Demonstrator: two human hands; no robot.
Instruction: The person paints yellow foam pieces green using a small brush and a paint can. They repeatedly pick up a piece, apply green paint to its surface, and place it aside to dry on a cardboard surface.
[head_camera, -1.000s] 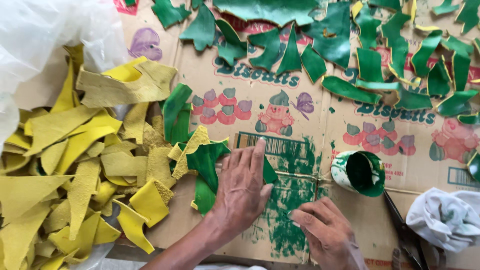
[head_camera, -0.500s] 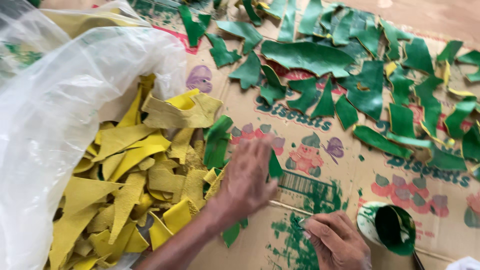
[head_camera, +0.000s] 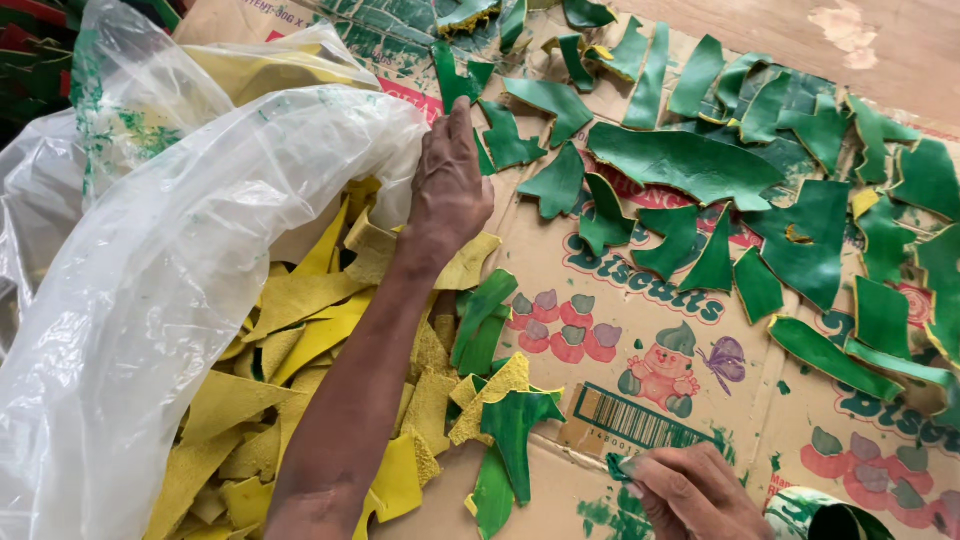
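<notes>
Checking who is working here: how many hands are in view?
2. The left hand reaches up to the edge of the clear plastic bag, above the yellow scraps. The right hand rests low on the cardboard, partly cut off by the frame.

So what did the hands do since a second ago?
The left hand lifted off the green piece near the yellow scraps and reached up to the edge of the clear plastic bag, touching it. The right hand stayed low on the cardboard, pinching something small. The green pieces stayed spread out.
</notes>
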